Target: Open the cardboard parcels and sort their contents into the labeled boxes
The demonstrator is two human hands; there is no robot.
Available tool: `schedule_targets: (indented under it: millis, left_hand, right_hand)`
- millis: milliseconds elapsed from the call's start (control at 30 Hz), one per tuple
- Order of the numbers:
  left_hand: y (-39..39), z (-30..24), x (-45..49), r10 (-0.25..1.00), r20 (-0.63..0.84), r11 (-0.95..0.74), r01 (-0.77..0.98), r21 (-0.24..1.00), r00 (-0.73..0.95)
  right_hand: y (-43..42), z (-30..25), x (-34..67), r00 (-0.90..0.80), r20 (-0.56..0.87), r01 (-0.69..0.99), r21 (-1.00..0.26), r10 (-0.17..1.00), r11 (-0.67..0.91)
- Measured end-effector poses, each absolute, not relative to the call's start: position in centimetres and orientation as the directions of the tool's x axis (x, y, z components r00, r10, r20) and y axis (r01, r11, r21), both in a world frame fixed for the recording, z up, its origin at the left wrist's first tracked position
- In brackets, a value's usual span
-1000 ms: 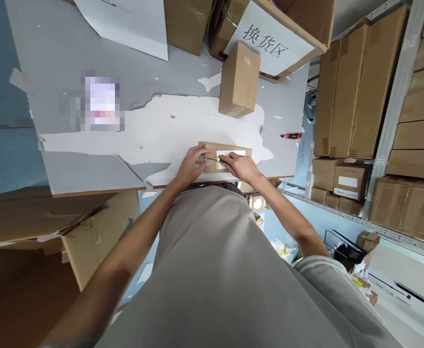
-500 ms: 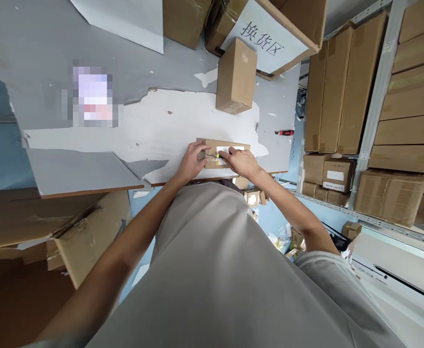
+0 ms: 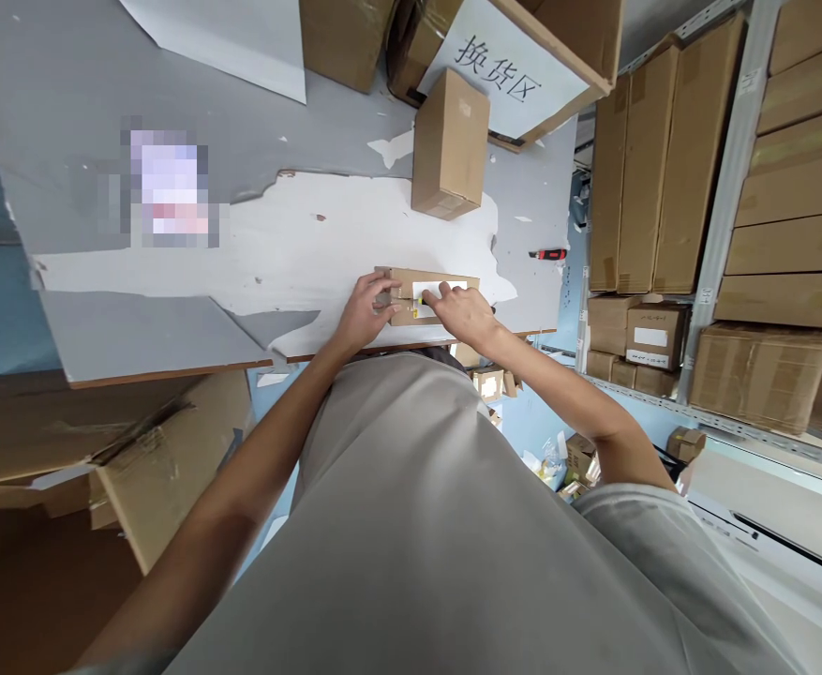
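A small long cardboard box (image 3: 399, 279) with a white label (image 3: 440, 287) on top lies at the table's front edge. Its left end is held by my left hand (image 3: 366, 309), thumb and fingers at either side. My right hand (image 3: 463, 312) is closed over the label around a slim black-and-yellow box cutter (image 3: 425, 298), which the fingers mostly cover. Its tip points left along the box top; a bit of its dark rear end shows beyond the hand.
Behind stands an upright carton (image 3: 449, 145) before a larger open box with a lettered sheet (image 3: 505, 70). A red-and-black utility knife (image 3: 548, 254) lies at the table's right. Shelves of cartons (image 3: 664, 178) rise on the right; a large open carton (image 3: 164, 459) sits lower left.
My right hand and the cutter have shifted slightly over the box; the thin strip in front of the tip no longer shows clearly. My left hand stays on the box end. The view moved a little.
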State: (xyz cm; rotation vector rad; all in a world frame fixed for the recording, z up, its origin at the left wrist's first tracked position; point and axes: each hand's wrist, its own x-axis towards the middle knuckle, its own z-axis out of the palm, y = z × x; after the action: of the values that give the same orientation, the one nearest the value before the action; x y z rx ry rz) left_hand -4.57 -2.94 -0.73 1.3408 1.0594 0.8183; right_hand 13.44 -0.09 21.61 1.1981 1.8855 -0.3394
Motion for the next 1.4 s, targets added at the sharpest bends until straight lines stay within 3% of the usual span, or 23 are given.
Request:
schedule_targets:
  millis: [233,467,900,1300,1400]
  left_hand:
    - [-2.7,0.0,-5.0,0.928,-0.164,0.121,0.146,0.982,0.333]
    - [-2.6,1.8,-5.3,0.919,-0.247,0.191,0.201,0.961,0.307]
    - [-3.1,2.9,-3.1,0.932,-0.347,0.31,0.263,0.914,0.104]
    - [-2.6,3.0,-2.0,0.905,-0.423,0.416,0.279,0.865,-0.039]
    - [-2.7,2.9,-2.3,0.908,-0.415,0.414,0.295,0.861,-0.064]
  right_hand:
    - [-0.3,22.4,18.8,-0.078,-0.793,0.849,0.265,0.605,0.456]
    - [-0.4,22.4,23.7,-0.106,-0.788,0.86,0.234,0.607,0.454]
    - [0.7,20.5,31.5,-0.255,-0.788,0.875,0.059,0.561,0.48]
    - [0.2,18.2,38.3,-0.337,-0.727,0.906,-0.077,0.598,0.417]
    - [-0.1,16.6,40.7,-0.356,-0.645,0.931,-0.179,0.677,0.318]
